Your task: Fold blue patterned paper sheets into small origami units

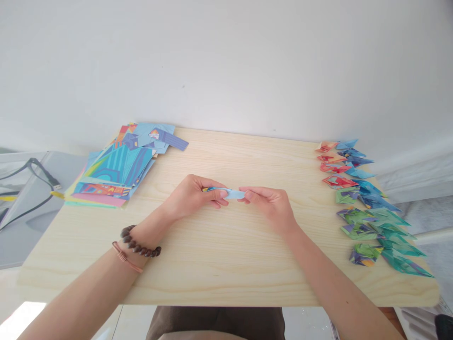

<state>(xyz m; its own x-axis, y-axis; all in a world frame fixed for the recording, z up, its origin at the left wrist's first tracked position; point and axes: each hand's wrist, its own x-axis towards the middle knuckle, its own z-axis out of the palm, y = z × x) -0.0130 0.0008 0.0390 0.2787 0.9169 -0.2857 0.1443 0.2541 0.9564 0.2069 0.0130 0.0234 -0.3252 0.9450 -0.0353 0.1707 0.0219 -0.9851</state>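
Observation:
Both hands meet over the middle of a light wooden table (226, 264). My left hand (193, 193) and my right hand (271, 203) pinch the two ends of a narrow folded strip of light blue paper (231, 192), held just above the tabletop. The fingers of each hand are closed on the paper. A dark bead bracelet (139, 245) and a thin orange band sit on my left wrist.
A fanned stack of patterned paper sheets (122, 167) lies at the table's back left. Several folded paper figures (364, 203) in red, blue and green line the right edge. Black cables (31, 184) lie on a grey surface left of the table. A white wall stands behind.

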